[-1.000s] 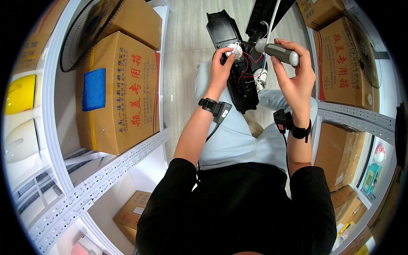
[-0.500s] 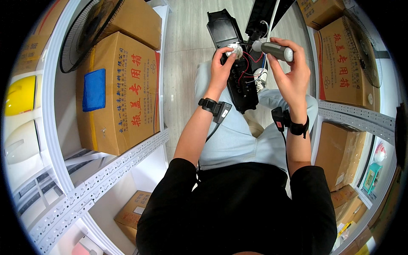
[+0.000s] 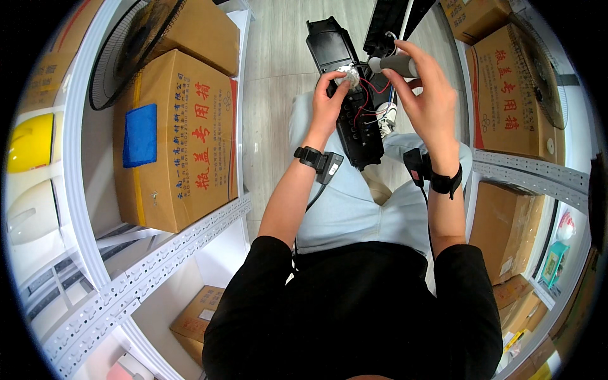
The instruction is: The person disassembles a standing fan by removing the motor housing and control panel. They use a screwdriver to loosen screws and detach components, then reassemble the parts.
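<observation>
My left hand (image 3: 326, 104) pinches a small round whitish, shiny part (image 3: 348, 73) between thumb and fingers. It holds this part over a long black plastic housing (image 3: 332, 45) that lies tilted between my knees. My right hand (image 3: 430, 98) is closed round the grey handle of a screwdriver (image 3: 396, 64). The screwdriver points left, its shaft reaching toward the whitish part; I cannot tell whether the tip touches it. Red wires (image 3: 375, 84) and blue ones run from the part's area along the housing.
Another black piece (image 3: 386, 25) with a pale pole stands beyond the housing. Shelves flank me, holding cardboard boxes (image 3: 218, 183), a fan grille (image 3: 126, 50), a blue cloth (image 3: 140, 135) and a yellow helmet (image 3: 30, 143). A shoe (image 3: 387, 119) shows beside the housing.
My right hand has shifted up and left along the screwdriver, now covering the handle's rear end. The screwdriver has moved slightly left. My left hand keeps its hold almost unmoved.
</observation>
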{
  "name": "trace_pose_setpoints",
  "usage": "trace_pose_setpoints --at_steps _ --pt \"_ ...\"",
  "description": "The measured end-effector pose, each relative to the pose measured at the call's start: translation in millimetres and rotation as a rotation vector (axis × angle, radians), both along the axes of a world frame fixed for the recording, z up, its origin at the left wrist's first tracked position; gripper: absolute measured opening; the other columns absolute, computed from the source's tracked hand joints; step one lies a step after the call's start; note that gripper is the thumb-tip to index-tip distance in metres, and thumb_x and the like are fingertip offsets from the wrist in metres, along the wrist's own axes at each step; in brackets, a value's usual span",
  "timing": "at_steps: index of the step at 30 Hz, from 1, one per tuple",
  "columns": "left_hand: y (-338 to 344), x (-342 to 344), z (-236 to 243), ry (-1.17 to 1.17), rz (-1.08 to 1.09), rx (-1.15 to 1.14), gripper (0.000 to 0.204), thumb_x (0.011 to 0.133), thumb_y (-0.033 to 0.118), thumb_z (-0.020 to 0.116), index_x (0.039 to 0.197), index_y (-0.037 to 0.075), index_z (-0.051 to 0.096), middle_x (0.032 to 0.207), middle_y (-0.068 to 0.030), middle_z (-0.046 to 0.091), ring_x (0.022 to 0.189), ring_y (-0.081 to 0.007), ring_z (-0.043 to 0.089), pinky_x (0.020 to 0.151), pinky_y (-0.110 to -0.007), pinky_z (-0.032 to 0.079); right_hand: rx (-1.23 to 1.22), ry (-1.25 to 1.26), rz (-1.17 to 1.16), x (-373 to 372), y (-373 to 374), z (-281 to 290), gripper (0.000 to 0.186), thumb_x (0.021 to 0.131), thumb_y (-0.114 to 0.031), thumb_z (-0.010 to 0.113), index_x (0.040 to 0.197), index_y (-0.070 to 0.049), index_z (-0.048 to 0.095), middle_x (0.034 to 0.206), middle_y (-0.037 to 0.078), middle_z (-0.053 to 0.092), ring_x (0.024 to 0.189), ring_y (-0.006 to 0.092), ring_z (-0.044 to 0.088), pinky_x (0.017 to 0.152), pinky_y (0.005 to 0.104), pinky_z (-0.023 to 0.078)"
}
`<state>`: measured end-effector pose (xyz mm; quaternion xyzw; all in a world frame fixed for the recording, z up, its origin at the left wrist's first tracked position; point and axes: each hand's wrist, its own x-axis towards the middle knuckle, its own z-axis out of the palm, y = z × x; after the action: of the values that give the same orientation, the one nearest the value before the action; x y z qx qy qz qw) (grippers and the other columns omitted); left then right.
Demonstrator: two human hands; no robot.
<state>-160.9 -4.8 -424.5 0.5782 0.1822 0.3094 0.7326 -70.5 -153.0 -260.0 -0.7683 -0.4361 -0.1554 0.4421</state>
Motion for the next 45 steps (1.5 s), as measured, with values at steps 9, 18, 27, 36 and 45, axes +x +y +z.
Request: trace_pose_setpoints --at_steps 9,18,27,36,45 --pt "1 0 -2 0.013 -0.009 0.024 0.021 0.096 0.009 0.070 0.115 0.005 0.064 0.114 -0.0023 0.062 0.107 -0.0119 0.056 0.095 -0.027 0.044 0.007 0.002 0.025 0 4 5 0.048 0.083 -0.023 0.081 0.128 -0.021 0.064 0.094 0.005 0.064 0.068 0.0193 0.064 0.059 0.0330 0.052" --pt "2 0 -4 0.023 -0.026 0.034 0.021 0.096 0.007 0.069 0.116 0.006 0.063 0.113 -0.0019 0.062 0.104 -0.0114 0.057 0.093 -0.026 0.046 0.019 0.030 0.016 -1 8 6 0.049 0.083 -0.025 0.081 0.129 -0.021 0.063 0.090 0.005 0.064 0.066 0.0200 0.064 0.058 0.0335 0.052" --pt "2 1 -5 0.019 -0.007 0.035 0.022 0.095 0.006 0.069 0.117 0.006 0.063 0.112 -0.0018 0.062 0.102 -0.0103 0.057 0.090 -0.025 0.047 -0.033 0.040 0.036 0 5 9 0.047 0.085 -0.026 0.080 0.128 -0.019 0.063 0.086 0.006 0.064 0.063 0.0221 0.064 0.057 0.0348 0.052" --pt "3 1 -6 0.013 -0.014 0.035 0.022 0.095 0.007 0.070 0.116 0.006 0.063 0.113 -0.0020 0.063 0.105 -0.0111 0.057 0.094 -0.027 0.046 -0.061 0.047 0.048 1 2 11 0.047 0.086 -0.023 0.079 0.128 -0.013 0.059 0.092 0.009 0.065 0.066 0.0255 0.066 0.059 0.0362 0.054" --pt "2 2 0 0.012 -0.013 0.000 0.048 0.095 0.004 0.067 0.141 0.007 0.053 0.132 -0.0078 0.059 0.119 -0.0151 0.055 0.105 -0.032 0.043 -0.055 0.078 0.026 1 3 10 0.049 0.086 -0.020 0.079 0.128 -0.010 0.056 0.103 0.013 0.068 0.073 0.0272 0.070 0.063 0.0356 0.057"
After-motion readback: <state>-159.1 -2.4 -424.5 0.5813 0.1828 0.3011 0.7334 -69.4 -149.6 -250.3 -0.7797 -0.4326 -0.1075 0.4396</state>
